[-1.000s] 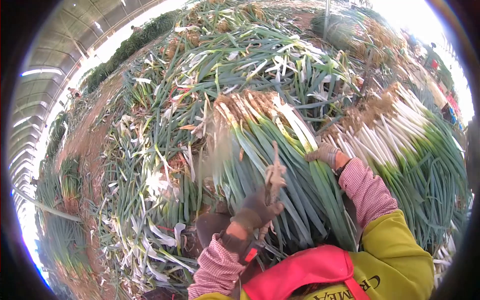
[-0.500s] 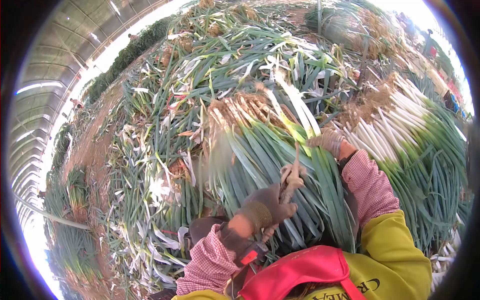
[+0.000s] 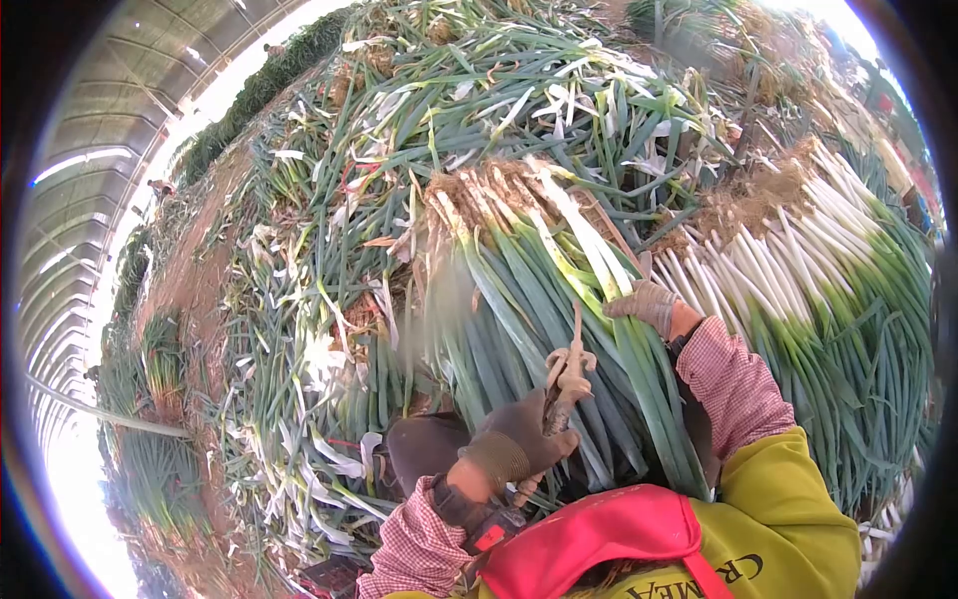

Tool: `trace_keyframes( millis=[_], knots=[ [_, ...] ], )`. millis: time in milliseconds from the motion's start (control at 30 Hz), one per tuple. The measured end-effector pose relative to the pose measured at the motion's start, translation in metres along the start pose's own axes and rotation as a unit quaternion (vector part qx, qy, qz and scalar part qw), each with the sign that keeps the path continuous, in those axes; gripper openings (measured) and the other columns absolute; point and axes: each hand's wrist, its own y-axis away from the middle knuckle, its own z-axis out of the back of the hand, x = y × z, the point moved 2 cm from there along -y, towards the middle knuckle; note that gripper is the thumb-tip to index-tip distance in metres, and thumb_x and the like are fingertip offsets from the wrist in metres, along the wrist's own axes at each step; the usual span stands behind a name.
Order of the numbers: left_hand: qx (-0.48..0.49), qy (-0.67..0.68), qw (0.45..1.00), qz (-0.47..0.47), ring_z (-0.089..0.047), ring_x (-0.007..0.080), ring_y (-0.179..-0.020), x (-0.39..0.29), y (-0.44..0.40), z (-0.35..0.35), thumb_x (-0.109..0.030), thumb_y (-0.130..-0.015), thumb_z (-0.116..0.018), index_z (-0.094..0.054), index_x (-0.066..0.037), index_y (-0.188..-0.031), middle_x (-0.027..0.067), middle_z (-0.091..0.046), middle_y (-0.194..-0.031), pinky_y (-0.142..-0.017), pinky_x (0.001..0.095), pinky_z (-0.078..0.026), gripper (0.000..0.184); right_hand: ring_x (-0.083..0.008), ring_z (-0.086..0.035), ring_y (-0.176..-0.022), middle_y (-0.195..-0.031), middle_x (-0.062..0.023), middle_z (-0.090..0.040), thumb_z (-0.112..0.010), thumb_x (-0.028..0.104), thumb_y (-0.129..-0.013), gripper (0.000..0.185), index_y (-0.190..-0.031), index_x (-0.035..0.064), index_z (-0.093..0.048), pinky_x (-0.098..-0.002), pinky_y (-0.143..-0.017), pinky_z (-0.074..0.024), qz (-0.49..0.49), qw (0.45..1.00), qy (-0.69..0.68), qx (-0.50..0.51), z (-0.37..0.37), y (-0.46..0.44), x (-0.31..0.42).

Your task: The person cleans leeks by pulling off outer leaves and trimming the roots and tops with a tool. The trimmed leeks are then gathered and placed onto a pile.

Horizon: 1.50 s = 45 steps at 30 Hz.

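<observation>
My left hand (image 3: 519,439), in a dark glove, is closed around a short pointed tool (image 3: 569,371) with tan knotted wrapping. The tool's tip points up and away, over the green leaves. My right hand (image 3: 649,304), in a greyish glove, grips a few green onions (image 3: 591,235) where white stalk turns green. Their peeled white ends point away from me and their leaves run down towards my lap. Beneath and left of them lies a pile of unpeeled green onions (image 3: 509,260) with brown roots.
To my right lies a large row of peeled green onions (image 3: 788,260), roots facing away. Stripped leaves (image 3: 469,110) cover the ground ahead and to the left. Bundles of green onions (image 3: 160,364) stand farther left beside a bare dirt strip (image 3: 195,270), under an arched roof (image 3: 90,170).
My right hand has shifted slightly left and down with the green onions, whose white ends now lie lower on the pile. My left hand and its tool have moved slightly left and towards me.
</observation>
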Motion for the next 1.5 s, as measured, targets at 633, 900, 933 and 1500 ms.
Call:
trace_keyframes(
  millis=[633,900,933,1500],
  knots=[
    [-0.035,-0.019,0.997,-0.067,-0.062,0.0348,-0.100,0.010,-0.132,0.056,-0.042,-0.076,-0.066,-0.052,-0.016,-0.127,0.0202,-0.064,-0.104,-0.088,0.0395,-0.046,0.059,-0.0292,-0.060,-0.095,-0.105,-0.0212,-0.064,-0.088,0.036,-0.059,0.077,-0.111,-0.0121,-0.059,-0.0381,-0.084,-0.0468,-0.050,0.999,0.010,0.018,0.011,-0.001,-0.011],
    [-0.010,-0.021,1.000,0.003,-0.064,0.0323,-0.095,-0.011,-0.183,0.087,-0.046,-0.075,-0.064,-0.062,0.005,-0.108,0.0214,-0.065,-0.097,-0.084,0.0375,-0.047,0.061,-0.0286,-0.059,-0.096,-0.104,-0.0202,-0.062,-0.087,0.042,-0.057,0.086,-0.113,-0.0139,-0.054,-0.0376,-0.085,-0.0480,-0.020,0.999,0.031,-0.009,0.015,-0.028,-0.058],
    [-0.014,-0.017,1.000,0.006,-0.064,0.0319,-0.095,-0.011,-0.191,0.088,-0.045,-0.074,-0.065,-0.061,0.005,-0.109,0.0214,-0.065,-0.098,-0.084,0.0372,-0.048,0.061,-0.0287,-0.059,-0.097,-0.104,-0.0205,-0.062,-0.087,0.043,-0.057,0.087,-0.114,-0.0140,-0.053,-0.0375,-0.086,-0.0480,-0.021,0.999,0.026,-0.003,0.016,-0.029,-0.059],
    [0.032,-0.095,0.994,-0.043,-0.064,0.0298,-0.085,-0.006,-0.159,0.058,-0.039,-0.082,-0.057,-0.043,-0.011,-0.131,0.0209,-0.062,-0.096,-0.082,0.0383,-0.050,0.058,-0.0217,-0.059,-0.095,-0.106,-0.0163,-0.063,-0.085,0.029,-0.063,0.088,-0.131,-0.0080,-0.042,-0.0321,-0.083,-0.0488,-0.020,1.000,-0.013,0.015,0.020,-0.049,-0.093]
  ],
)
